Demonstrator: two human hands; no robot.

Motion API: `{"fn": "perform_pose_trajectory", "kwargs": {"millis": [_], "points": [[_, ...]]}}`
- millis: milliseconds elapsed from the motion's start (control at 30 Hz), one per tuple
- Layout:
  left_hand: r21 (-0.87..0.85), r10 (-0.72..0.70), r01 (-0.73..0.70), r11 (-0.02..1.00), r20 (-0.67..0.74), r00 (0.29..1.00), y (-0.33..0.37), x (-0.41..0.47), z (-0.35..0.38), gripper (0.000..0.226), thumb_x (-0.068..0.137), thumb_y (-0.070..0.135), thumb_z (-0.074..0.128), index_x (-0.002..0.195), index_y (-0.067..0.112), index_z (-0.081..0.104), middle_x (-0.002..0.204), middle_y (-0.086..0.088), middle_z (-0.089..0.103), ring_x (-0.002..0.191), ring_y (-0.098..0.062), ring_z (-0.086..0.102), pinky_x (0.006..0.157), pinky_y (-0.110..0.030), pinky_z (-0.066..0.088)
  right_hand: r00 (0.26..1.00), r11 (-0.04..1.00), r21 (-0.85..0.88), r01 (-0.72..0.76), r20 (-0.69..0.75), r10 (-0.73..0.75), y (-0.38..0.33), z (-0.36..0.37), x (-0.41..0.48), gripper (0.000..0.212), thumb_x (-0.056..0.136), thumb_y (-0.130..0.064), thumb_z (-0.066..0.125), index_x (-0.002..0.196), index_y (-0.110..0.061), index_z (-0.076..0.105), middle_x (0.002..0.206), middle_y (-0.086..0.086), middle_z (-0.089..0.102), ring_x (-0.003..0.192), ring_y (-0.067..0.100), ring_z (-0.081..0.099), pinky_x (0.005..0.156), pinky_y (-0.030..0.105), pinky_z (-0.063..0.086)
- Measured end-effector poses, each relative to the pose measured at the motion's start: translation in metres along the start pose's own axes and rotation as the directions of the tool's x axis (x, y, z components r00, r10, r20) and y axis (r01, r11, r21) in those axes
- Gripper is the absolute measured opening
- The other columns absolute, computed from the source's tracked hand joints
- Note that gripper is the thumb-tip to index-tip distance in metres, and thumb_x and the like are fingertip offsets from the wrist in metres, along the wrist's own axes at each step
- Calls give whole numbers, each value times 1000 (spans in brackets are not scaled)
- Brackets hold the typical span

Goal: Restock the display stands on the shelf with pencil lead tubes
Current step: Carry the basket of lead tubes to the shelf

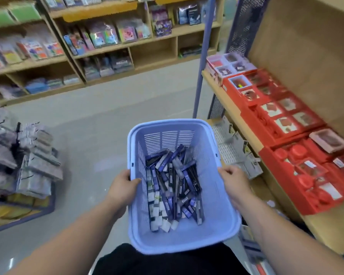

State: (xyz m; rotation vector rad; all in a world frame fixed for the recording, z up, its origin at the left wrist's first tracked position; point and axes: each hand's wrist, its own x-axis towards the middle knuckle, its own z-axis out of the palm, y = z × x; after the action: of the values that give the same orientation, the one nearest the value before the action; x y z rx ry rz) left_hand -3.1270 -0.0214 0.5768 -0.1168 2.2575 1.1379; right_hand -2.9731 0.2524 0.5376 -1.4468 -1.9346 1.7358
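While the left hand (123, 185) and right hand (234, 183) curl over the basket (167, 124) rim, the tubes (173, 187) lie between their fingers (226, 172), pointing mostly away, slightly nearer the left.

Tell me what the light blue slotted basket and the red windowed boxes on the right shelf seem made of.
Light blue slotted basket: moulded plastic, smooth finish; uniform colour, slotted walls and rolled rim suggest it. Red windowed boxes: probably printed card with clear film windows; flat faces and sharp edges, though blur leaves it open.
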Motion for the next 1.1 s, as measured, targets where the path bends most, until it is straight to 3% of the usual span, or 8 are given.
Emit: {"fn": "perform_pose_trajectory", "kwargs": {"millis": [233,433,533,667,867,967,1033,1100], "points": [[-10,40,-39,999,42,998,87,125,8,7,91,12,58,92,17,63,91,-17,68,87,-42,67,76,-59,58,1000,993,-115,-24,-5,24,-51,27,89,19,97,-18,60,113,-24,68,104,-6,70,95,33,69,87,55,57],[17,60,-64,998,171,983,132,252,7,4,91,9,57,93,7,60,101,-31,63,87,-46,66,76,-62,55,941,981,-46,-188,-294,167,-56,89,109,60,92,-17,71,145,-26,44,119,-5,53,101,21,57,80,34,46],[69,66,-86,994,248,966,155,302,7,6,92,10,56,95,8,60,97,-27,65,88,-46,66,71,-61,57,811,894,321,-311,-402,426,-52,135,112,47,88,-23,75,130,-17,53,118,4,67,97,32,67,72,47,55],[135,84,-125,983,277,957,177,336,18,2,94,9,56,92,7,57,90,-22,61,80,-40,61,70,-52,55,736,668,677,-310,-273,619,-62,185,128,22,89,-5,65,104,-20,67,105,12,75,94,37,71,77,63,58],[254,65,-148,956,310,949,188,376,63,8,94,11,59,97,4,60,89,-25,62,68,-36,60,55,-46,54,634,605,730,-318,-310,708,-43,177,191,35,72,1,61,97,-23,64,98,14,73,89,38,71,79,65,58],[317,-80,-51,947,387,918,186,391,83,12,95,16,62,97,5,62,93,-23,68,78,-40,68,66,-51,61,609,586,728,-357,-295,737,-30,152,219,35,76,4,63,105,-17,62,96,16,70,87,38,70,77,61,60],[447,-150,-66,892,430,890,186,410,93,26,94,28,65,92,2,66,89,-18,70,77,-35,69,66,-43,60,596,591,718,-367,-306,742,-21,139,238,36,72,2,66,102,-16,62,97,18,70,88,40,71,77,57,59],[721,-38,-308,620,420,907,192,439,96,41,91,46,63,77,7,66,74,-9,68,70,-29,65,64,-35,52,591,600,704,-380,-314,743,-9,132,254,40,69,0,68,104,-16,62,97,19,70,85,39,71,75,56,59]]}}
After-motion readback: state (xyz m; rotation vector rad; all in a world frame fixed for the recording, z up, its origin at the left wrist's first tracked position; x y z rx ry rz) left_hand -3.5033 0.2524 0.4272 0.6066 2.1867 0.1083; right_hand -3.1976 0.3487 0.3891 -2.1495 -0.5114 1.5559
